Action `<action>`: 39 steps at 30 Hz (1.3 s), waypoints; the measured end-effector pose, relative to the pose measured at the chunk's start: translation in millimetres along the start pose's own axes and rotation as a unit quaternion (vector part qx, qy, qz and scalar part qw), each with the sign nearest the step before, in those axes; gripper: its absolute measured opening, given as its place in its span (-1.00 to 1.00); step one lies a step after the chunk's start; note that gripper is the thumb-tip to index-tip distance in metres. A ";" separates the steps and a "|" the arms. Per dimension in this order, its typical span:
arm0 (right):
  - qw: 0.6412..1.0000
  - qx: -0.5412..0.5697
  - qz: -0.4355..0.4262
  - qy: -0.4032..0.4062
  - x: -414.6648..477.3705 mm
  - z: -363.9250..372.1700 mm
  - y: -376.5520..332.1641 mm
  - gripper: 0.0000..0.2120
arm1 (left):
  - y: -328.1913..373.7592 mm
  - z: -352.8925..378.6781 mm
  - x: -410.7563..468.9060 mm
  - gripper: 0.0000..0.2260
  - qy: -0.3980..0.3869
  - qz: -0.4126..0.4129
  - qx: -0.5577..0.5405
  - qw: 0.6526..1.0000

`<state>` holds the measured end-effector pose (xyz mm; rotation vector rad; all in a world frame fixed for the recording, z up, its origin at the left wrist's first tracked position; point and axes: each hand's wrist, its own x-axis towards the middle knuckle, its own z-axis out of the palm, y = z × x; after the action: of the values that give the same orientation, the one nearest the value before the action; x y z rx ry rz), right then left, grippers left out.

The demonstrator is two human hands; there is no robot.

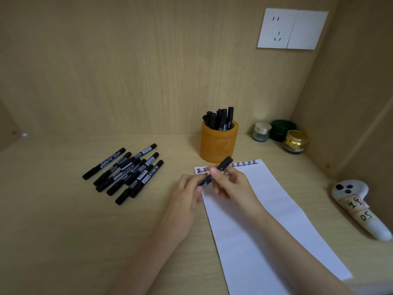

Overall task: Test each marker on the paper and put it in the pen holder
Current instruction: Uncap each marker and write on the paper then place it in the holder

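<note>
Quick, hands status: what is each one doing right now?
Left hand: closed, pinching the lower end of a marker.
Right hand: closed, gripping the same marker around its middle.

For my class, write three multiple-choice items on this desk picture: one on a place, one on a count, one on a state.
1. Where does the pen holder stand?
A) at the paper's far end
B) on the paper's near end
C) on the paper's right edge

2. How many jars stand in the right rear corner?
A) one
B) three
C) six

3. How is the marker over the paper held?
A) by both hands
B) by the right hand alone
C) not held; it lies flat

Answers:
1 A: it stands at the end that bears the writing.
2 B: one clear, one dark green, one gold.
3 A: the left hand holds its lower end and the right hand holds its middle.
</note>
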<state>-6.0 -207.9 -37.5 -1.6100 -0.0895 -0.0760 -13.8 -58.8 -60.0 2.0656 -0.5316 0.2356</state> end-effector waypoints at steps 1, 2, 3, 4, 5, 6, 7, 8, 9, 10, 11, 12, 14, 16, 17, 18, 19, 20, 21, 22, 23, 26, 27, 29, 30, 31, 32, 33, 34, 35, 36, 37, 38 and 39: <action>1.000 0.003 0.002 0.001 0.1 0.1 -0.2 -0.76 | 0.8 1.7 -2.5 -0.73 -0.015 -0.005 -0.003 1.000; 1.000 0.004 0.002 0.002 0.0 -0.1 0.1 -0.74 | 1.3 2.6 -4.2 -0.73 -0.027 -0.019 -0.006 0.999; 1.000 0.005 0.001 0.004 -0.3 0.2 0.4 -0.74 | 1.2 3.6 -5.3 -0.74 -0.037 -0.035 -0.009 0.999; 1.000 0.006 -0.002 0.007 -1.1 0.7 0.1 -0.76 | 1.6 4.4 -6.6 -0.75 -0.043 -0.045 -0.012 0.998; 1.000 0.008 -0.005 0.006 -2.1 1.5 0.1 -0.79 | 1.7 5.5 -7.7 -0.78 -0.043 -0.049 -0.009 0.998; 1.000 0.010 -0.007 0.003 -2.9 2.1 0.7 -0.80 | 2.5 6.4 -8.4 -0.81 -0.039 -0.048 -0.002 0.998; 1.000 0.011 -0.010 -0.006 -3.7 2.7 0.8 -0.80 | 3.2 7.0 -8.3 -0.83 -0.035 -0.046 0.007 0.998; 1.000 0.008 -0.011 -0.017 -4.3 2.8 1.0 -0.79 | 3.8 7.3 -8.4 -0.83 -0.032 -0.041 0.015 0.999; 0.999 0.003 -0.012 -0.030 -4.8 2.9 1.0 -0.78 | 3.8 7.7 -8.5 -0.83 -0.027 -0.038 0.020 0.999; 0.999 0.001 -0.012 -0.042 -5.2 2.9 1.2 -0.77 | 3.9 7.4 -8.8 -0.83 -0.022 -0.039 0.022 0.999; 0.999 0.001 -0.010 -0.052 -5.4 3.2 1.2 -0.78 | 3.6 6.8 -8.9 -0.84 -0.017 -0.044 0.020 0.999; 0.998 0.003 -0.008 -0.059 -5.5 3.3 1.2 -0.77 | 3.8 5.9 -9.2 -0.84 -0.015 -0.049 0.011 0.999; 0.998 0.010 -0.007 -0.069 -5.8 3.4 1.7 -0.76 | 4.4 5.0 -10.0 -0.83 -0.016 -0.053 -0.014 0.998; 0.997 0.012 -0.010 -0.074 -6.6 3.8 2.3 -0.73 | 4.2 4.5 -10.5 -0.82 -0.022 -0.051 -0.045 0.997; 0.997 0.010 -0.012 -0.076 -7.0 3.8 2.7 -0.72 | 3.9 4.1 -10.4 -0.82 -0.025 -0.052 -0.063 0.996; 0.997 0.008 -0.013 -0.078 -7.3 3.4 3.5 -0.72 | 4.3 3.3 -10.3 -0.83 -0.028 -0.054 -0.083 0.995; 0.997 0.008 -0.015 -0.079 -7.5 3.3 3.6 -0.71 | 5.0 2.6 -10.3 -0.85 -0.030 -0.056 -0.104 0.992; 0.997 0.009 -0.018 -0.078 -7.6 3.0 4.0 -0.71 | 5.1 2.3 -10.7 -0.85 -0.033 -0.056 -0.117 0.991; 0.997 0.013 -0.018 -0.073 -7.8 2.9 4.2 -0.71 | 5.7 2.0 -11.1 -0.86 -0.036 -0.054 -0.121 0.991; 0.998 0.019 -0.017 -0.064 -7.9 3.0 4.5 -0.73 | 6.4 2.2 -11.6 -0.86 -0.039 -0.054 -0.118 0.991; 0.998 0.025 -0.014 -0.053 -8.1 3.2 4.2 -0.75 | 6.8 2.7 -12.2 -0.87 -0.040 -0.054 -0.113 0.991; 0.999 0.035 -0.011 -0.016 -6.8 1.4 2.8 -0.77 | 5.8 4.6 -13.8 -0.96 -0.031 -0.068 -0.105 0.992; 0.999 0.039 -0.008 0.005 -5.1 -1.9 1.3 -0.78 | 4.6 5.2 -14.7 -0.96 -0.027 -0.081 -0.098 0.992; 0.998 0.044 -0.002 0.050 0.9 -13.7 -2.1 -0.79 | 3.4 5.2 -16.4 -0.90 -0.024 -0.098 -0.095 0.990; 0.997 0.048 0.000 0.066 4.1 -21.8 -3.8 -0.79 | 2.4 5.5 -16.7 -0.84 -0.025 -0.099 -0.094 0.990; 0.995 0.056 0.000 0.080 6.9 -30.0 -5.4 -0.79 | 2.5 5.5 -17.0 -0.80 -0.028 -0.098 -0.094 0.990; 0.994 0.065 -0.005 0.090 9.7 -39.0 -5.7 -0.81 | 1.6 6.3 -16.7 -0.78 -0.035 -0.097 -0.095 0.990; 0.992 0.071 -0.011 0.099 12.5 -47.8 -5.5 -0.82 | 0.8 7.1 -16.2 -0.77 -0.042 -0.092 -0.100 0.990; 0.991 0.071 -0.016 0.110 15.4 -56.1 -4.4 -0.78 | -0.1 8.0 -15.6 -0.76 -0.050 -0.088 -0.105 0.989; 0.990 0.070 -0.014 0.123 18.5 -64.0 -3.2 -0.73 | -1.8 9.0 -15.2 -0.75 -0.056 -0.087 -0.110 0.989; 0.988 0.069 -0.010 0.139 21.5 -71.1 -1.3 -0.71 | -2.1 9.1 -14.9 -0.74 -0.060 -0.086 -0.113 0.988; 0.985 0.069 -0.005 0.155 24.9 -77.1 0.8 -0.72 | -2.7 9.1 -14.5 -0.75 -0.058 -0.087 -0.114 0.988; 0.983 0.065 0.004 0.173 27.9 -81.8 3.1 -0.76 | -2.8 9.1 -14.0 -0.77 -0.054 -0.090 -0.120 0.987; 0.980 0.059 0.021 0.191 30.3 -85.0 4.5 -0.82 | -2.5 9.2 -13.9 -0.79 -0.052 -0.095 -0.128 0.986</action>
<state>25.1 -292.6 -35.3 -1.4517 0.2329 -0.3401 -25.4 -61.6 -72.0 1.8686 -0.4018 -0.0506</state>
